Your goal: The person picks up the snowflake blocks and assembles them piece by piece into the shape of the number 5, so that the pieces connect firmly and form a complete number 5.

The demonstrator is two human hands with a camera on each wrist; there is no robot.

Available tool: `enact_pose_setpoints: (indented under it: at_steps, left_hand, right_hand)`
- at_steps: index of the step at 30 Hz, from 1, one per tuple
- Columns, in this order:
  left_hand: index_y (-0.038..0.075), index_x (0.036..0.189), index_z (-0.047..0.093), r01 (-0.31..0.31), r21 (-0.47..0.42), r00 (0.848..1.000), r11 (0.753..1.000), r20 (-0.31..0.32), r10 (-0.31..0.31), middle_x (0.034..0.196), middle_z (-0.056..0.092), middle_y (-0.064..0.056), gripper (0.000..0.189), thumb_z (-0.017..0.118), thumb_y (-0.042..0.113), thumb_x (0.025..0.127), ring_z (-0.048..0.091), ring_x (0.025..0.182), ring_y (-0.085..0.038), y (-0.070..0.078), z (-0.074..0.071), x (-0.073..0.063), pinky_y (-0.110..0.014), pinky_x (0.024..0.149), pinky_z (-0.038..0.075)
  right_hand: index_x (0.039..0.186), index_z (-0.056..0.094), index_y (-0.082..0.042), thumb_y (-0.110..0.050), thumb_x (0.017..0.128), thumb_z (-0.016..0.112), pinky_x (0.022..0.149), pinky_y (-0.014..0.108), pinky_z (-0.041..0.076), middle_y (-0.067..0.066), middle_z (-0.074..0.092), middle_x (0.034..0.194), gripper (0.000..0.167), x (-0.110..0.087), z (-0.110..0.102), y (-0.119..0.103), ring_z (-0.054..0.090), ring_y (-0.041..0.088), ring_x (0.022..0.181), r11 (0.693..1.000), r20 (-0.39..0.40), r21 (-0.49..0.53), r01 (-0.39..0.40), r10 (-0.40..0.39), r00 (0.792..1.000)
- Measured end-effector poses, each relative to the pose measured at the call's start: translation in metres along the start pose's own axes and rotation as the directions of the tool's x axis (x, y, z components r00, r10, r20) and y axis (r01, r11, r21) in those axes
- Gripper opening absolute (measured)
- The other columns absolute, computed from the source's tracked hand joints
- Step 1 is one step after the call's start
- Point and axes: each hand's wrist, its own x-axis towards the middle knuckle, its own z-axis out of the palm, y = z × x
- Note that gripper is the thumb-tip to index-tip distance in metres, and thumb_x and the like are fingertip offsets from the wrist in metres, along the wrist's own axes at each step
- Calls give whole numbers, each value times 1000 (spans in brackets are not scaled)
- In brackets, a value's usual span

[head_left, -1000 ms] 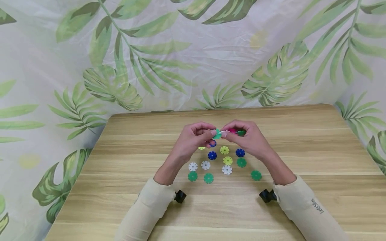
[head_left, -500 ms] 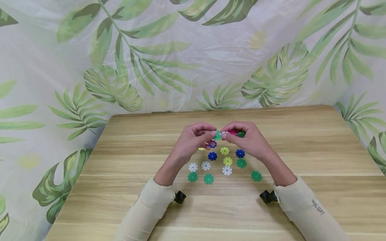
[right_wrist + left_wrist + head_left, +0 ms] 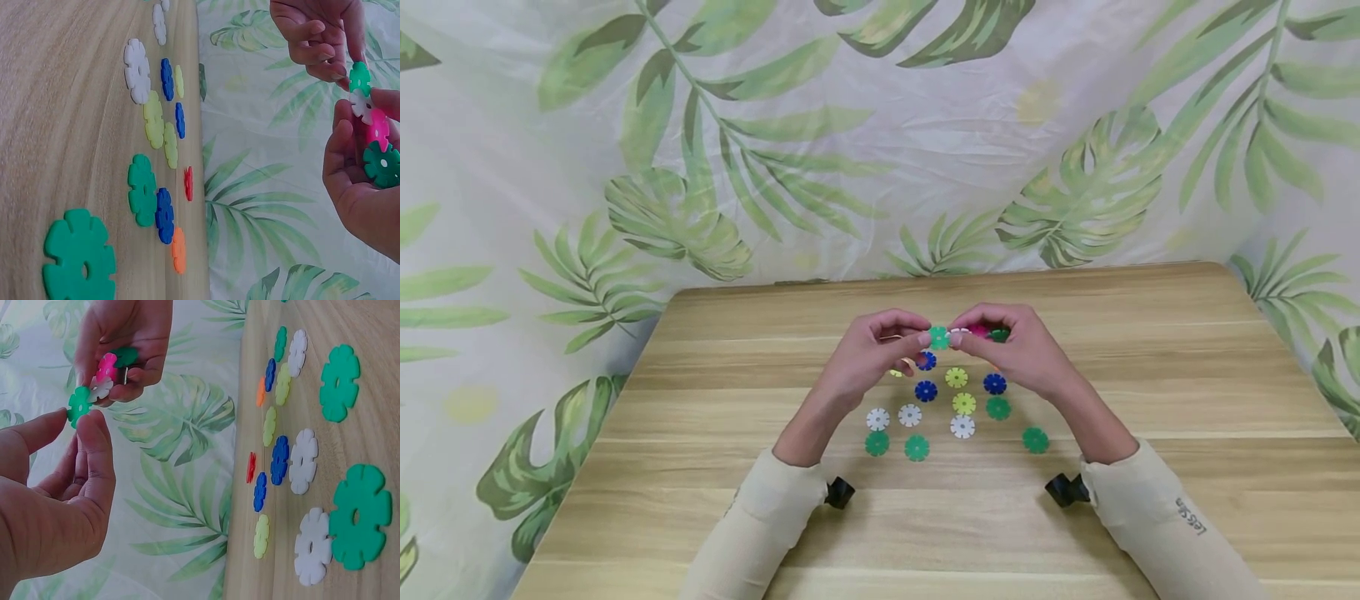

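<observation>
Over the far half of the wooden table, my right hand (image 3: 1026, 350) holds a short chain of interlocking snowflake discs. A light green disc (image 3: 79, 407) forms its left end. After it come a white disc (image 3: 360, 107), a pink disc (image 3: 377, 129) and a dark green disc (image 3: 375, 165) by the palm. My right thumb and index finger pinch the white part; fingers partly hide the chain in the head view. My left hand (image 3: 868, 358) is at the light green end, thumb and index finger parted, fingertips right at its edge.
Loose snowflake discs lie flat on the wooden table (image 3: 737, 467) below the hands: several green (image 3: 1035, 440), white (image 3: 962, 427), yellow (image 3: 964, 404) and blue (image 3: 926, 391), plus one red (image 3: 189, 183) and one orange (image 3: 179, 250). A leaf-printed cloth (image 3: 820, 167) hangs behind the table.
My left hand has drawn slightly left, its fingers now at the light green disc's edge, so more of that disc shows. The right hand keeps the chain in about the same place.
</observation>
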Motion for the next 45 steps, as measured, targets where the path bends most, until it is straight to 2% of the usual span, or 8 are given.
enact_pose_setpoints:
  at_steps: [7,10,14,18,25,28,34,45]
  left_hand:
    - [-1,126,72,-31,23,999,999,-6,31,99,75,-3,28,75,9,100,74,82,-16,-2,-4,-3,-34,74,65]
    - [-3,127,71,-35,29,999,999,-10,36,98,74,-1,30,74,8,99,75,86,-24,-3,-7,-4,-31,73,64]
    - [-5,127,70,-26,57,1000,998,-9,26,102,75,-4,31,75,8,99,75,93,-33,-6,-10,-4,-30,75,64]
    - [-2,124,72,8,94,1000,996,-5,-8,108,77,-12,28,76,8,99,75,94,-26,-10,-13,-6,-38,84,66]
    - [-2,123,73,63,146,997,987,24,-67,113,78,-19,25,76,7,99,74,107,-39,-20,-18,-10,-55,98,63]
    - [-6,125,72,63,204,997,977,38,-72,116,77,-23,29,75,6,99,74,107,-39,-28,-23,-12,-48,95,64]
    - [-4,123,73,90,329,991,940,66,-118,113,78,-16,29,78,5,96,72,98,-20,-40,-33,-23,-25,84,60]
    - [-2,122,74,141,367,970,920,133,-202,111,77,-13,28,79,4,95,70,100,-17,-60,-43,-41,-22,83,60]
  right_hand:
    - [111,80,-12,-21,101,78,57,27,47,8,75,96,13,0,0,1,55,19,70,1000,8,15,0,0,1000]
    - [110,80,-12,-21,101,78,55,27,47,9,75,94,13,0,1,1,54,18,67,1000,9,23,-2,1,1000]
    - [110,80,-12,-21,101,78,55,27,47,9,75,94,13,-1,1,1,54,18,68,1000,5,25,-3,3,1000]
    - [111,80,-11,-20,101,77,57,27,48,12,75,96,14,-2,0,2,56,24,71,1000,5,20,-7,7,1000]
    - [111,80,-13,-22,101,77,57,27,48,6,75,96,14,-2,0,2,57,28,73,1000,1,0,-15,15,1000]
    - [111,80,-12,-22,101,77,59,27,49,5,76,96,14,-2,1,1,58,31,76,1000,0,-1,-13,13,1000]
    - [112,80,-12,-20,101,77,61,26,49,6,76,98,14,-2,1,0,58,23,76,1000,3,5,-20,20,1000]
    - [111,80,-10,-20,101,76,64,26,50,5,76,96,15,0,1,2,60,27,80,1000,10,-10,-8,8,1000]
